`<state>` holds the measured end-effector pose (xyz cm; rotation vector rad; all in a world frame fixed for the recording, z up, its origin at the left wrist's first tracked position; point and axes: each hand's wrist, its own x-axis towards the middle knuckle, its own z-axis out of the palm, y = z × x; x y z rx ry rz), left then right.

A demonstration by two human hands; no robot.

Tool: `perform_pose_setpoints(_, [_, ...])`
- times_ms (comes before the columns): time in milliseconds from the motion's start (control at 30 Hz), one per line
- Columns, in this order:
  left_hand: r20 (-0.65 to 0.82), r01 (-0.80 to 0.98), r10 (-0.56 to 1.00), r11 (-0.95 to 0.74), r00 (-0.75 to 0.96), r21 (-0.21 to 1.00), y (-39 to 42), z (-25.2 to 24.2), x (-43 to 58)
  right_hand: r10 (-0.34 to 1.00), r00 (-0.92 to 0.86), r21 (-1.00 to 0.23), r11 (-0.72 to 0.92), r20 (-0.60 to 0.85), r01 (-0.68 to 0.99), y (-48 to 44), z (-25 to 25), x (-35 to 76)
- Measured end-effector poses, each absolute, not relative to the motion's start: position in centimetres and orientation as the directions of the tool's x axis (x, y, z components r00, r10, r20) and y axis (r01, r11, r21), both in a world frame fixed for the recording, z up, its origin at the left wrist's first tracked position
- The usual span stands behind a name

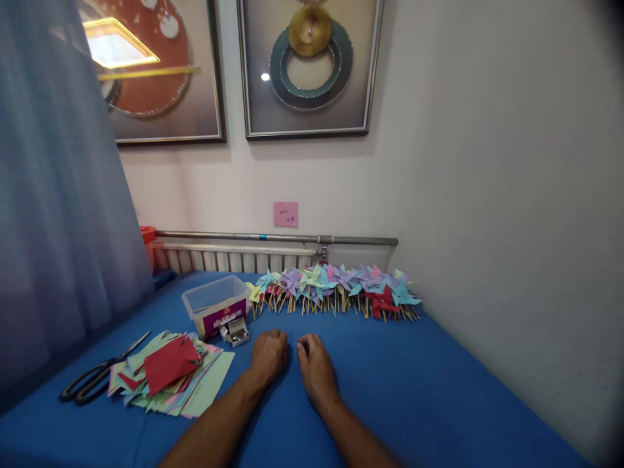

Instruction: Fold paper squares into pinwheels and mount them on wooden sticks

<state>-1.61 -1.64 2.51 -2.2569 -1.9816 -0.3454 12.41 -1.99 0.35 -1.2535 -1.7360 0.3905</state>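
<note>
Both my hands rest side by side on the blue cloth, knuckles up and fingers curled under. My left hand (268,356) is closed in a loose fist, and nothing shows in it. My right hand (316,367) is closed the same way, a few centimetres to its right. A row of paper pinwheels (336,289) on wooden sticks lies against the wall just beyond my hands. A small open box of pins (236,331) sits left of my left hand, next to a clear plastic tub (214,305).
A stack of coloured paper squares (170,377) with a red sheet on top lies at the left, black scissors (100,378) beside it. A blue curtain (53,195) hangs at the far left. Radiator pipes (273,238) and a white wall border the table.
</note>
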Motion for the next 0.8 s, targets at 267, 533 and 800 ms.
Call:
perform_pose_setpoints(267, [0.231,0.98,0.956,-0.195,0.182,0.032,-6.2,3.2,-1.6,0.852,-0.098,-0.613,0.444,0.514,0.653,-2.1,0.4,12.2])
perform_pose_setpoints(533, [0.532,0.955,0.838,-0.242,0.118,0.17,-17.1,-2.7,-6.1,0.805,-0.333,-0.503,0.574,0.491,0.646,-7.3,0.8,13.5])
perform_pose_setpoints(800, [0.683,0.953,0.727,-0.254,0.076,0.164,-19.9,-4.9,-9.1,0.475,-0.47,-0.024,0.722,0.744,0.692,-16.5,-4.2,19.6])
